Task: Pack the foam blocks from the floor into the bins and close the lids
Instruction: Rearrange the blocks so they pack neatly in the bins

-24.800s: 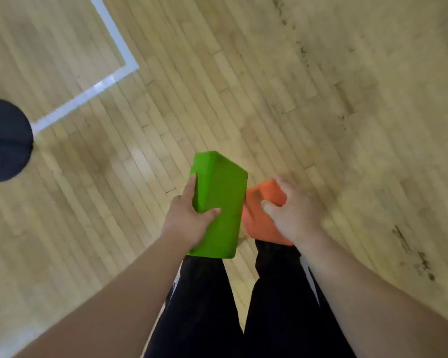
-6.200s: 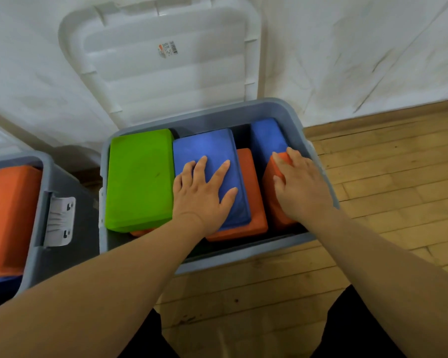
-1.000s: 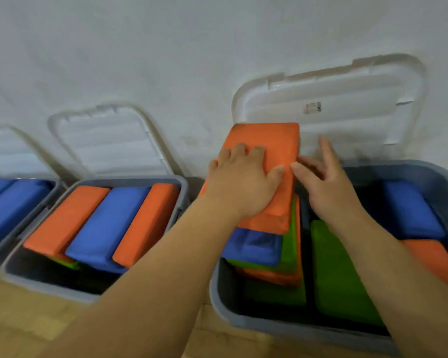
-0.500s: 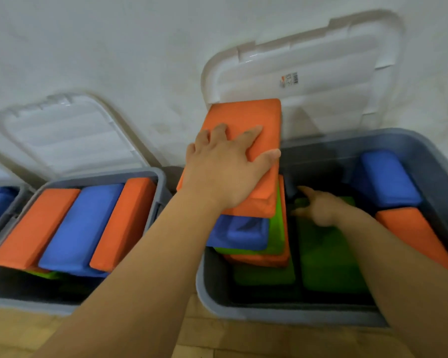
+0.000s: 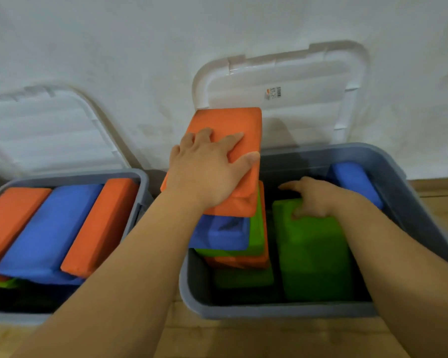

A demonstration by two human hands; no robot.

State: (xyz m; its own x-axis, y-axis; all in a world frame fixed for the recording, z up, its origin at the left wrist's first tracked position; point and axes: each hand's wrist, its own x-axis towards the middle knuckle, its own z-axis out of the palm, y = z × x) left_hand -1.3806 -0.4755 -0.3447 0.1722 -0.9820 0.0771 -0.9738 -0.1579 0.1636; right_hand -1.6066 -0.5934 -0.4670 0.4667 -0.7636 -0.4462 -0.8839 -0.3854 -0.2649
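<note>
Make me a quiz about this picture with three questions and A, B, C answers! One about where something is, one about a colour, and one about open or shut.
1. Where does the left hand rest?
A. on the floor
B. on the topmost orange block
C. on a blue block

2. What colour is the block that the right hand grips?
A. blue
B. orange
C. green

3. How is the lid of the right bin?
A. open, leaning against the wall
B. shut on the bin
C. lying on the floor

Answers:
1 B: the hand lies flat on the highest orange block.
2 C: the hand curls over the far end of a green block inside the bin.
3 A: the white lid stands up behind the bin, against the wall.
</note>
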